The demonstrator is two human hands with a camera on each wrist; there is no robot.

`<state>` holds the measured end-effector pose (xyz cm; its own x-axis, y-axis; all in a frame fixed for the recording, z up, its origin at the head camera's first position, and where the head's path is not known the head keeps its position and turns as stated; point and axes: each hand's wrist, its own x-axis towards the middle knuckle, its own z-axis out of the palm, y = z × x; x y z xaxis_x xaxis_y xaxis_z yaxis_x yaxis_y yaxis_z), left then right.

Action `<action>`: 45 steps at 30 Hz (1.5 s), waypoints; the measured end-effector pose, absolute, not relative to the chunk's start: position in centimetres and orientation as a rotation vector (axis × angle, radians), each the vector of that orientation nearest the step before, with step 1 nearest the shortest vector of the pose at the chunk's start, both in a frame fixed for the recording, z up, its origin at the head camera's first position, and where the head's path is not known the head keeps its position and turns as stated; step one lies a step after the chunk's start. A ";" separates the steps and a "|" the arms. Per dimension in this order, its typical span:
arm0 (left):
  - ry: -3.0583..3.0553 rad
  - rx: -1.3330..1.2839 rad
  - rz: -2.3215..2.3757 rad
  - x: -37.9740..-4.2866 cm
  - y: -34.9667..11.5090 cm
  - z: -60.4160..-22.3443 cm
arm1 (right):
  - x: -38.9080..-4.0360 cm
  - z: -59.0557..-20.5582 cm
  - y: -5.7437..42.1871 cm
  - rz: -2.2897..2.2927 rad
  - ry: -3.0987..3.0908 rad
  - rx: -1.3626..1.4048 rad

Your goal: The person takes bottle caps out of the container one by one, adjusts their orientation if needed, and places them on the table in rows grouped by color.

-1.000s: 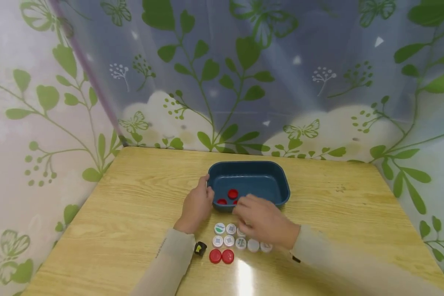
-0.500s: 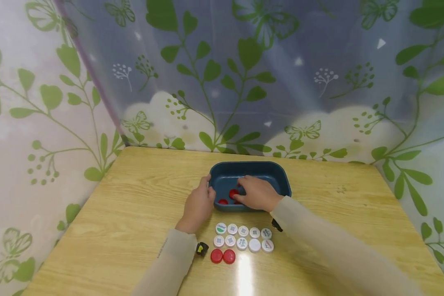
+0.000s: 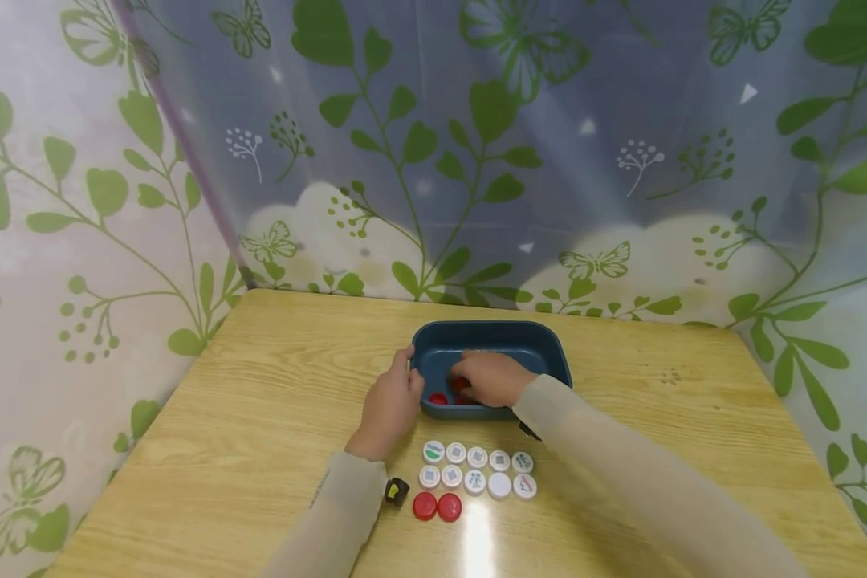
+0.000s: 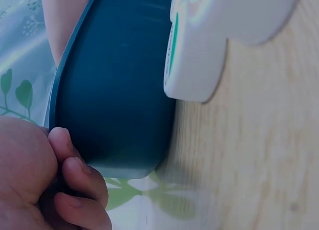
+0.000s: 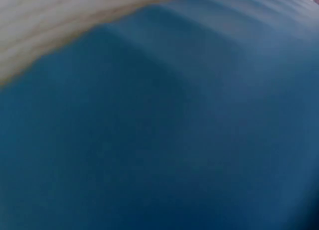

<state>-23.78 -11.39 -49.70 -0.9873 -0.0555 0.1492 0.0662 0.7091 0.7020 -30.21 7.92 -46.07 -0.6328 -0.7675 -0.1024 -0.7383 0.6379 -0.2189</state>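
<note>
A dark blue plastic basin [image 3: 491,411] stands on the table, holding a few red bottle caps, one red bottle cap [image 3: 437,399] visible near its front left corner. My left hand [image 3: 390,405] grips the basin's left end; in the left wrist view its curled fingers [image 4: 82,182] lie at the rim. Reaching over the front wall, my right hand [image 3: 493,377] is down inside the basin, thumb and fingers around another red bottle cap [image 3: 461,384], which they partly hide. The right wrist view is filled by the blurred basin wall [image 5: 149,115].
In front of the basin, white bottle caps [image 3: 474,482] lie in two rows, several with printed tops. Below them sit two red bottle caps [image 3: 437,506] side by side. The wooden table [image 3: 296,361] meets a patterned cloth [image 3: 433,160] at its back edge.
My right hand has moved from above the white caps into the basin and closed around a red cap there. A fifth white cap shows in the back row. My left hand keeps its hold.
</note>
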 end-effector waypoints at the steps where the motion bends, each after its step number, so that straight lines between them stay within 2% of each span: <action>1: -2.753 -0.013 -1.144 -23.8 -11.4 -49.7 | -30.2 -46.0 8.0 -0.235 2.670 -1.266; 14: -2.760 -0.010 -1.120 -23.8 -11.3 -49.7 | -30.7 -47.1 7.9 -0.293 2.701 -1.291; 34: -2.746 -0.030 -1.133 -23.5 -11.3 -50.0 | -30.9 -47.8 7.7 -0.314 2.761 -1.155; 45: -2.751 -0.016 -1.125 -23.7 -11.2 -49.8 | -31.2 -47.3 9.8 -0.362 2.766 -1.097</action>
